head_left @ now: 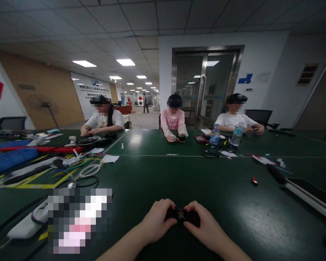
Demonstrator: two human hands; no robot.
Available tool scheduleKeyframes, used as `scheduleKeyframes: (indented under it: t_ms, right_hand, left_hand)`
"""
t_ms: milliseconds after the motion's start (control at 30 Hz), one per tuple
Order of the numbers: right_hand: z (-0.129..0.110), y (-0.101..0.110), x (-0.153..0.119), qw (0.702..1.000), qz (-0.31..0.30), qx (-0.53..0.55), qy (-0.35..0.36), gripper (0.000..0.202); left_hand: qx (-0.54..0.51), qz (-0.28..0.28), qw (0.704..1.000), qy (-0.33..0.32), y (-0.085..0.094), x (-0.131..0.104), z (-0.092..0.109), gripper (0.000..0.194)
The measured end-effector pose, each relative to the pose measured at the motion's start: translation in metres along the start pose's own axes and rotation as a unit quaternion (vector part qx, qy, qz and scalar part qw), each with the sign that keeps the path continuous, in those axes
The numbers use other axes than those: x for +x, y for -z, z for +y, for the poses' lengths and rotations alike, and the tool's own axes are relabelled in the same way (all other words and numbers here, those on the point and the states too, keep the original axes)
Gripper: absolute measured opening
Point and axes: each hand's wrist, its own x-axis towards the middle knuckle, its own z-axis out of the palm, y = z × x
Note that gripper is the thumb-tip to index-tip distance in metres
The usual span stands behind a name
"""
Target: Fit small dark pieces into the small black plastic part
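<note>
My left hand (159,219) and my right hand (203,225) meet low in the middle of the view, just above the green table. Between them is a small black object (181,215) with two rounded ends and a narrower middle. The left thumb and fingers grip one end, and the right thumb and fingers grip the other. Its exact kind is too dark to make out, and part of it is hidden behind my fingers.
A white power strip (29,222) and a pixelated patch lie to the left, near coiled cables (89,170) and a blue tray (13,159). A small red item (254,181) and a dark-topped flat device (312,194) lie right. Water bottles (237,135) stand before three seated people.
</note>
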Motion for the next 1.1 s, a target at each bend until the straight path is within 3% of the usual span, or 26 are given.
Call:
scheduleKeyframes:
  t_ms: [267, 433, 600, 1100]
  right_hand:
    - [-0.0025, 0.0037, -0.0002, 1.000, -0.005, -0.009, 0.002, 0.023]
    - [-0.0035, 0.0039, -0.0007, 1.000, 0.001, -0.007, 0.007, 0.021]
    - [-0.0036, 0.0037, -0.0016, 1.000, 0.004, -0.003, 0.011, 0.022]
    - [-0.0006, 0.0014, -0.0010, 1.000, -0.006, -0.007, 0.010, 0.024]
  left_hand:
    - [0.022, -0.020, 1.000, 0.007, 0.0050, -0.0005, 0.0055, 0.027]
    - [0.035, -0.013, 0.999, -0.033, 0.0043, -0.0003, 0.0047, 0.024]
    - [0.037, -0.032, 0.997, -0.062, 0.0059, 0.0003, 0.0044, 0.035]
    - [0.010, -0.010, 1.000, -0.016, 0.0042, -0.0016, 0.0031, 0.043]
